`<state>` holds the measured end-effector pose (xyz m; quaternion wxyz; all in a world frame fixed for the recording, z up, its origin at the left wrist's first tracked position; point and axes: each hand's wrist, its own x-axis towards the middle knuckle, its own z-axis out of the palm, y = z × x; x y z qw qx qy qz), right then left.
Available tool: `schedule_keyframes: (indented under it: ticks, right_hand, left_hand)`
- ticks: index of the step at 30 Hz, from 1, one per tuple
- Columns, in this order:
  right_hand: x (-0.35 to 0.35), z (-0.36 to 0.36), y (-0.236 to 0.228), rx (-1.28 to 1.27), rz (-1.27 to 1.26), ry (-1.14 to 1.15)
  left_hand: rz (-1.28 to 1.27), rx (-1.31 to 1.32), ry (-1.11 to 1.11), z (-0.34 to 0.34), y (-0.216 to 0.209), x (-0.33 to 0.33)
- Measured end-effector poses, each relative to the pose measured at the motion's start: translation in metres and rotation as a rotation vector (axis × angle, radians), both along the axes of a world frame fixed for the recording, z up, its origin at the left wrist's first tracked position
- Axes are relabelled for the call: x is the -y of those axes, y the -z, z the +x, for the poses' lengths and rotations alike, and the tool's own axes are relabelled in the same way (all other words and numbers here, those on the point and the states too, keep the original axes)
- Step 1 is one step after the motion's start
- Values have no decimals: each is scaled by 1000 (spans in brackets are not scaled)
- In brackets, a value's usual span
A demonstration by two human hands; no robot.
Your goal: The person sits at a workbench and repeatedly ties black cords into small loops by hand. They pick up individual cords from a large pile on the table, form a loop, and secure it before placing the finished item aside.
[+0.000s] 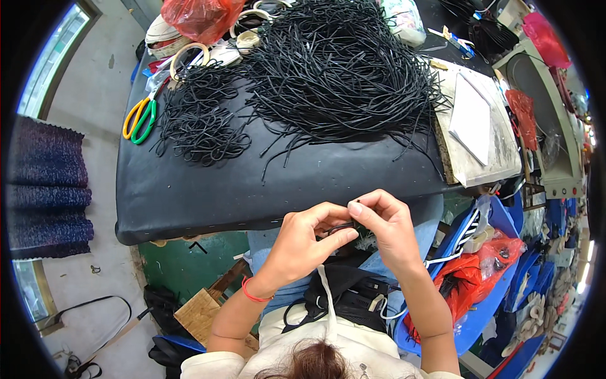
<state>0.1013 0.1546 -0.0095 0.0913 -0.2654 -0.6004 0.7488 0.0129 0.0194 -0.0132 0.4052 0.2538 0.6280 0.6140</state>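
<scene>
"Pinching a dark cord (341, 228), our left hand (308, 243) sits beside our right hand (390, 230), whose thumb and fingertip press together, probably on its tip; that's poorly seen."

"What could we spoil?"

"Loosening our pinch might drop the cord into our lap (379, 269), below the hands, away from the cord pile (341, 82) ahead."

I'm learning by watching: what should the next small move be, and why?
Perhaps ease the right hand slightly away from the left hand, drawing the dark cord taut: it shows curved between hands held close together.
</scene>
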Motion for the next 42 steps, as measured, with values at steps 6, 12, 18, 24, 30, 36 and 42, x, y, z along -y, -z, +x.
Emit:
schedule_keyframes:
  ticks: [6,12,18,24,30,36,42]
  right_hand:
    - [2,-1,8,-7,36,65]
    - [-12,7,0,84,-98,10]
    - [-3,8,-2,52,14,-161]
    - [-5,7,0,45,23,-183]
    - [2,8,11,21,157,-49]
    - [9,4,10,-15,372,78]
    - [3,6,14,-54,294,91]
  left_hand:
    - [-63,-265,132,3,-7,-3]
    - [-33,-32,52,-5,-5,2]
    - [16,52,52,-4,0,3]
    - [-37,76,150,-5,5,3]
    - [-60,163,157,4,9,2]
    - [121,-46,-152,25,12,-10]
    - [61,-248,37,9,5,-4]
